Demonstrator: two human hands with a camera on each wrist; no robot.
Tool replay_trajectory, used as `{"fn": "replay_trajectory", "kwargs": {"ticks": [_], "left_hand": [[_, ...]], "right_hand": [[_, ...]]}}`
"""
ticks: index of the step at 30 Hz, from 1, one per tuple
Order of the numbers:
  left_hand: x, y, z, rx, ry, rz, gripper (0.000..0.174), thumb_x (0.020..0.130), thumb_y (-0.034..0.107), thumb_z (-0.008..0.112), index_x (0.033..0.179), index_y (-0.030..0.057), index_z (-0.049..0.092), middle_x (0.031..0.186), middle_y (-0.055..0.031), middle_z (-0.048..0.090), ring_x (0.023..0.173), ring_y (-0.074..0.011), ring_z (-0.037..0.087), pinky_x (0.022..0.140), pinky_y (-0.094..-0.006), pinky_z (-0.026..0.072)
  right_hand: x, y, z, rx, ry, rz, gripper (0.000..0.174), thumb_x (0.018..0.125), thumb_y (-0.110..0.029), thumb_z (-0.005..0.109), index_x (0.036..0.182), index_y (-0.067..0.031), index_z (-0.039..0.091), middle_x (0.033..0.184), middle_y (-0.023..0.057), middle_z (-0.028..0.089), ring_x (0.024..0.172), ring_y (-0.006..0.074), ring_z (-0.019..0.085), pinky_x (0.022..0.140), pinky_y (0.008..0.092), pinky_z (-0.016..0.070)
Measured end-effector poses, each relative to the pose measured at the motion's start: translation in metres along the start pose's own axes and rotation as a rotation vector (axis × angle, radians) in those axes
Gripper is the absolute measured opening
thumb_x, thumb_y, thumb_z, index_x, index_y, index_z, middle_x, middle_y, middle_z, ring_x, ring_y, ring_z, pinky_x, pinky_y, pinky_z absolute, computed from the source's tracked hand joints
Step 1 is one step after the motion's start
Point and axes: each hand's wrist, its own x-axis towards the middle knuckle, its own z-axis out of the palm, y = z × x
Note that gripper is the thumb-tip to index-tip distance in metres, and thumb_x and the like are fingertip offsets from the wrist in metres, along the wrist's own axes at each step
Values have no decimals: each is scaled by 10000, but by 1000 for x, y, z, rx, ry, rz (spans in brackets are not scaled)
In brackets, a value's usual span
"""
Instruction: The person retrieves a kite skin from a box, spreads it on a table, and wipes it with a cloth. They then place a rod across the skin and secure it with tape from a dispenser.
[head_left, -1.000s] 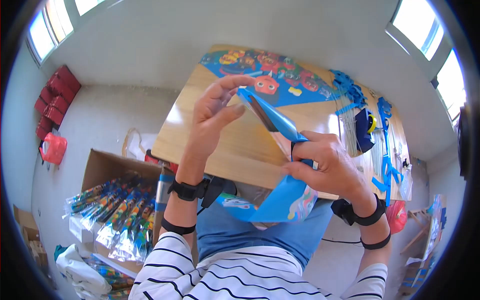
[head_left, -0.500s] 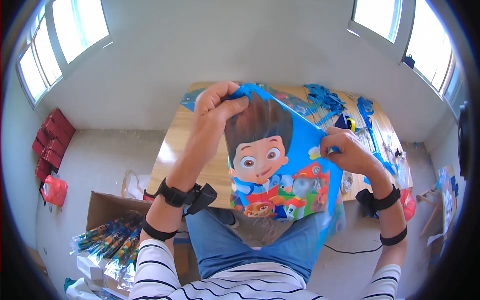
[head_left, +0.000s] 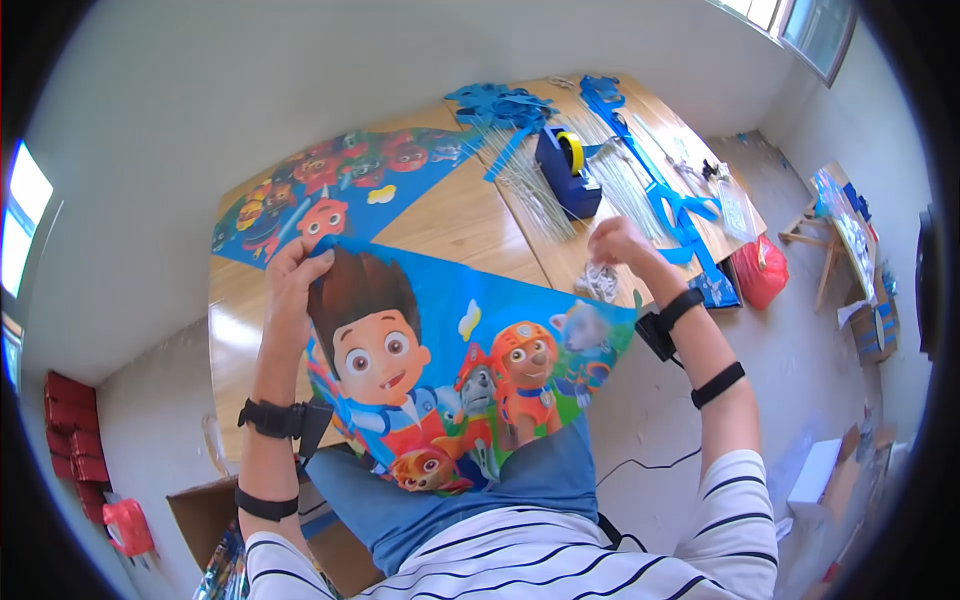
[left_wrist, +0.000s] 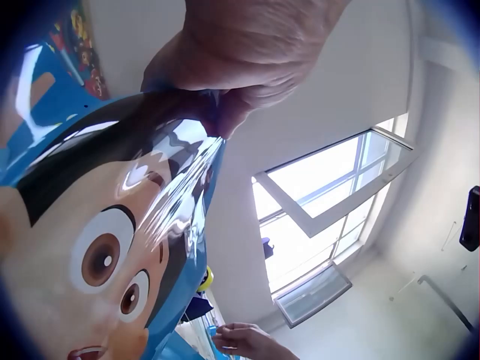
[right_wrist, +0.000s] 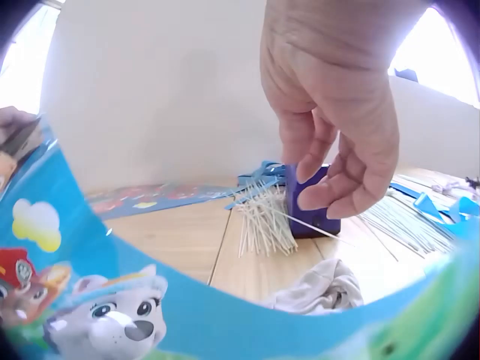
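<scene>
A blue plastic kite sheet [head_left: 450, 370] printed with cartoon characters hangs spread over my lap and the table's near edge. My left hand [head_left: 295, 265] pinches its top corner between thumb and fingers, seen close in the left wrist view, where the hand [left_wrist: 247, 60] grips the glossy sheet [left_wrist: 97, 225]. My right hand [head_left: 615, 245] is off the sheet, hovering above the table with loosely curled fingers that hold nothing. In the right wrist view that hand [right_wrist: 337, 127] hangs over a bundle of thin white sticks [right_wrist: 262, 221], beside a dark blue tape dispenser [right_wrist: 311, 214].
On the wooden table [head_left: 450, 220] lie a second printed kite sheet [head_left: 330, 180], the tape dispenser [head_left: 565, 170], spread thin sticks [head_left: 530, 190], blue plastic strips [head_left: 660, 190] and a crumpled white cloth [head_left: 600, 283]. A red bag [head_left: 762, 270] hangs at the table's right; a cardboard box [head_left: 200, 510] stands lower left.
My right hand has let go of the kite's right corner and moved over the sticks on the table. The sheet now hangs lower, held by the left hand alone.
</scene>
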Motion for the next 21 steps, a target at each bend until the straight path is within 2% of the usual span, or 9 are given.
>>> {"fn": "replay_trajectory", "kwargs": {"ticks": [1, 3, 5, 8, 11, 12, 18, 21], "left_hand": [[3, -5, 2, -14, -1, -17, 77, 892, 85, 637, 944, 30, 648, 846, 7, 653, 752, -59, 576, 695, -211, 447], [8, -11, 6, -38, -1, -50, 87, 888, 88, 639, 950, 28, 645, 843, 5, 653, 755, -64, 580, 703, -217, 450], [11, -15, 9, -27, -3, -66, 92, 883, 89, 638, 952, 28, 641, 840, 3, 652, 757, -67, 579, 714, -221, 449], [14, -19, 8, 1, -23, -111, 96, 877, 91, 640, 959, 41, 634, 860, 5, 643, 796, -76, 576, 758, -225, 444], [13, -18, 11, 7, -21, -135, 105, 872, 96, 645, 964, 48, 631, 874, 8, 639, 812, -80, 575, 778, -226, 443], [13, -18, 12, 3, -16, -138, 108, 870, 98, 648, 965, 49, 631, 875, 9, 640, 811, -81, 575, 778, -226, 444], [13, -22, 18, -35, 28, -146, 78, 880, 86, 638, 938, 33, 639, 854, 5, 653, 782, -64, 575, 753, -216, 436], [11, -22, 21, -31, 26, -132, 80, 882, 91, 641, 940, 35, 642, 856, 9, 653, 787, -61, 573, 761, -213, 436]], "right_hand": [[27, 13, -4, 114, 167, -8, 138, 773, -89, 690, 883, -11, 721, 658, 74, 667, 548, 170, 648, 481, 321, 496], [42, 4, -12, 255, 305, -14, 244, 837, -153, 676, 1034, -9, 685, 798, 100, 681, 623, 181, 675, 506, 330, 513], [62, -4, -15, 334, 388, 1, 290, 846, -155, 662, 1097, -11, 659, 901, 127, 677, 705, 206, 694, 553, 344, 539], [93, -10, -22, 378, 296, 101, 330, 883, -209, 651, 1175, -70, 586, 1091, 88, 620, 775, 224, 662, 674, 367, 565], [107, -19, -25, 398, 234, 138, 338, 879, -211, 662, 1172, -63, 583, 1088, 92, 618, 764, 222, 653, 689, 388, 575], [110, -24, -20, 402, 344, 144, 250, 860, -135, 657, 1043, 36, 646, 931, 146, 669, 709, 276, 678, 571, 403, 561], [122, -29, -28, 348, 313, 193, 203, 827, -77, 690, 934, 77, 612, 912, 155, 663, 647, 281, 681, 529, 399, 560], [105, -19, -26, 546, 354, 50, 227, 856, -124, 681, 955, 55, 582, 885, 151, 644, 721, 275, 704, 611, 426, 592]]}}
